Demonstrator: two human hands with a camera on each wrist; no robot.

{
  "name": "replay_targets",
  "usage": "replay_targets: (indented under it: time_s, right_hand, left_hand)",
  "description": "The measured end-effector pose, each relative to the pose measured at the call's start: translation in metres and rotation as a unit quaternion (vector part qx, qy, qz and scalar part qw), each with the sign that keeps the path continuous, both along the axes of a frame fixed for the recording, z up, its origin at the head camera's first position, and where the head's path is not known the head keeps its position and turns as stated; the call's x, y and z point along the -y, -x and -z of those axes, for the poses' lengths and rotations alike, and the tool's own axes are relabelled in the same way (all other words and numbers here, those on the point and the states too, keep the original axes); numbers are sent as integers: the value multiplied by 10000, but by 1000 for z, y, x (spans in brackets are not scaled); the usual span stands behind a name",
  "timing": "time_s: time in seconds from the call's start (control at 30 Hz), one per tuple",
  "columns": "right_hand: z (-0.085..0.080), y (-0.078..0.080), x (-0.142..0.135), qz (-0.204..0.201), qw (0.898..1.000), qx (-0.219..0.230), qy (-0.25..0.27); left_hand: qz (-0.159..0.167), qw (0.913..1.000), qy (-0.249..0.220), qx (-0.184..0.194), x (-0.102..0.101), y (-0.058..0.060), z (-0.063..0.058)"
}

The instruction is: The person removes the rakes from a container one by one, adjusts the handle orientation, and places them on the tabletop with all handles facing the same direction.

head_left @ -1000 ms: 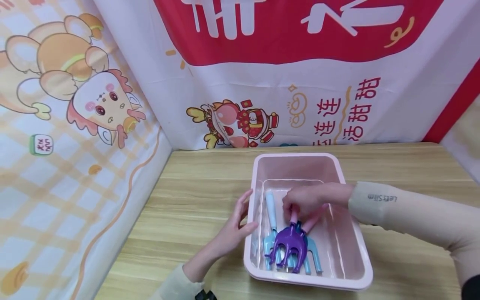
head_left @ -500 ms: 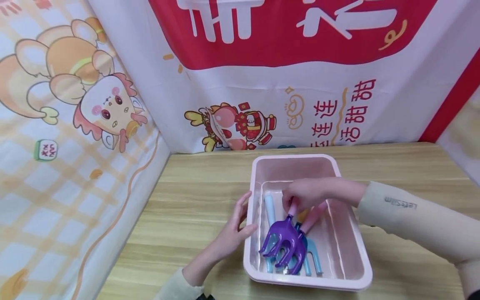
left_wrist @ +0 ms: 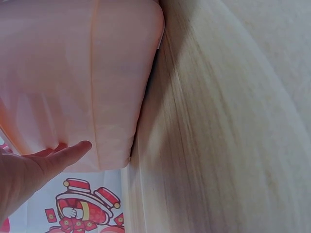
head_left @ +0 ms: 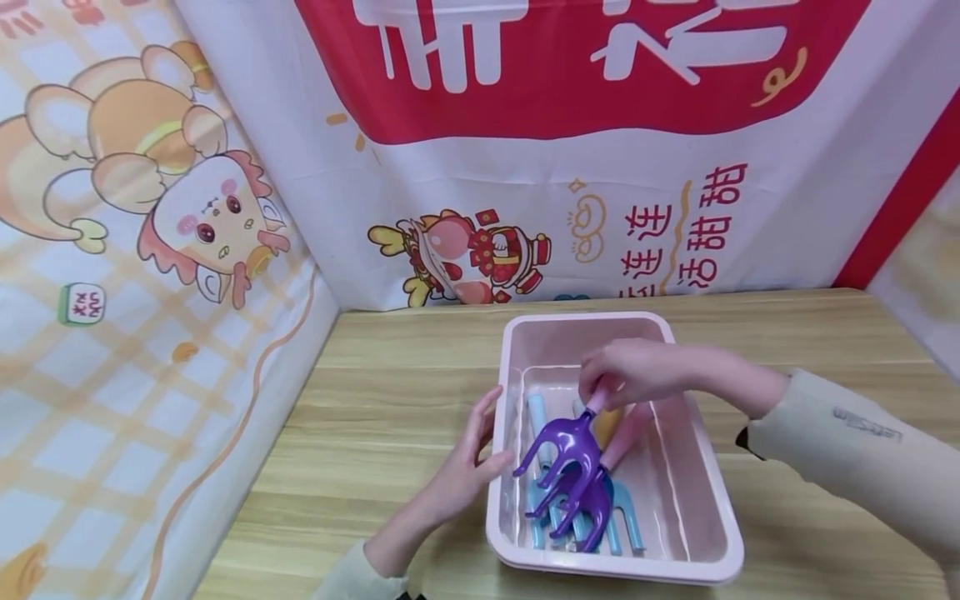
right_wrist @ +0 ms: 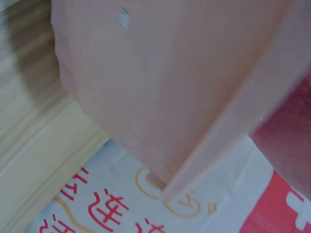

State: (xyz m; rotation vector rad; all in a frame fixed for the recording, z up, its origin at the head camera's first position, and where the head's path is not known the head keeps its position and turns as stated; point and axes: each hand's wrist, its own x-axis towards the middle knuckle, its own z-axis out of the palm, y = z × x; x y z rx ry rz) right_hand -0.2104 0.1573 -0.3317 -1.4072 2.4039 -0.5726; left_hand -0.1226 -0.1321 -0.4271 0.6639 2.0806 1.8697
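printed cloth point(head_left: 457, 158) backs a wood-grained tabletop point(head_left: 405, 375), where a pink bin point(head_left: 615, 565) stands. the right grip point(head_left: 633, 371) is closed around the pink handle point(head_left: 597, 400) of a purple fork point(head_left: 576, 437), tilted over a second purple fork point(head_left: 597, 510) and pale blue pieces point(head_left: 632, 517) inside; the left grip point(head_left: 468, 467), fingers spread, touches the bin's side.
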Motion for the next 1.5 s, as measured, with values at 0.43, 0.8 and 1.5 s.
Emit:
replay_targets:
  time_s: [0.43,0.8,1.5]
  right_hand:
    - [-20,-19,-43,434,9970,-349,544]
    - [-21,-40,-78,921,9868,-384,1274]
    - [7,-62,-139,2926,9266,-1458,1857]
  left_hand:
    - [27,10000,60,74,0,-2,-1]
    - [-33,9999,91,-26,1,-2,1]
    - [27,10000,74,2,2,1,1]
